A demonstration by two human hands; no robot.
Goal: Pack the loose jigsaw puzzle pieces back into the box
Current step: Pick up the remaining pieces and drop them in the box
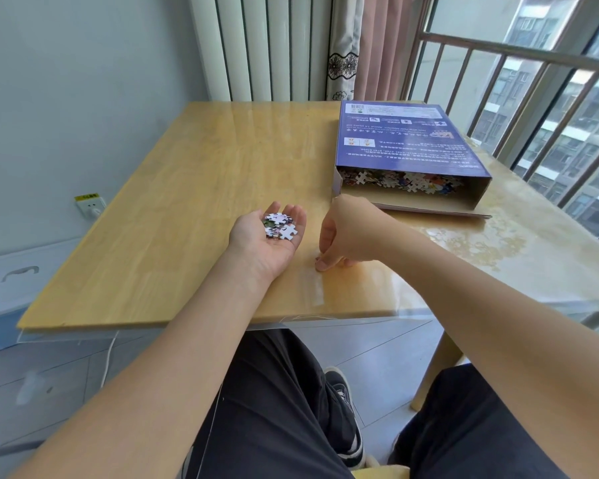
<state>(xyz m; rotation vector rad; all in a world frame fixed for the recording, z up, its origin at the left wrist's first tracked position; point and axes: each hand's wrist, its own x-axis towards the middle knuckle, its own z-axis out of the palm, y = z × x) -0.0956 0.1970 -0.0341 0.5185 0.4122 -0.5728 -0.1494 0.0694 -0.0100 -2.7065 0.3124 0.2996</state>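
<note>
Our left hand lies flat, cupping light, thin puzzle pieces near the box; our right hand pinches down on the surface, though we cannot tell what it holds.

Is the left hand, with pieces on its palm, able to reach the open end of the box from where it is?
Probably yes. The box opens toward the person, and only the right hand lies partly between it and the left hand.
</note>
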